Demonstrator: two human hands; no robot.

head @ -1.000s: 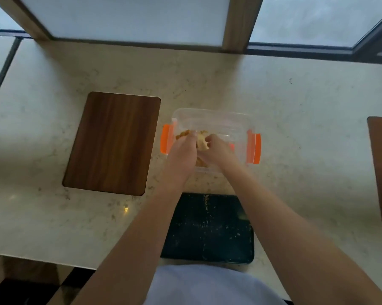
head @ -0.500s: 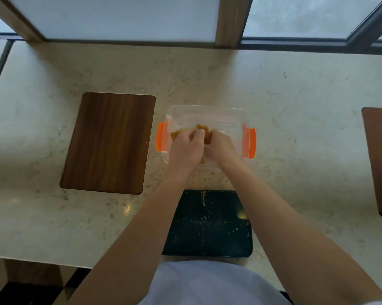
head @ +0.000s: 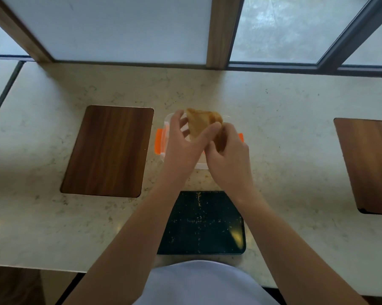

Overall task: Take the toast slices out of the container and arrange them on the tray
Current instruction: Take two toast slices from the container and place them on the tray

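- The fingers (head: 212, 128) of the left hand (head: 181, 148) pinch the toast (head: 200, 123) from the left side, thumb on the near face, other fingers behind it.
- The right hand (head: 228, 159) is curled shut on the right edge of the toast.
- The toast stands tilted in the air, just above the box (head: 167, 137), not on the tray (head: 207, 227) yet.
- I cannot tell if it is one slice or a few pressed together.
- The toast could snap or crumble if the fingers squeeze too hard.
- A slice could slip and fall on the table (head: 284, 150), because only its edges are held.
- A hand could bump the box and push it away.
- The tray lies near the body, with crumbs on it and no toast.
- A moment ago both hands were down inside the box, and the toast was low. Now the hands are higher and the toast is out over the rim.
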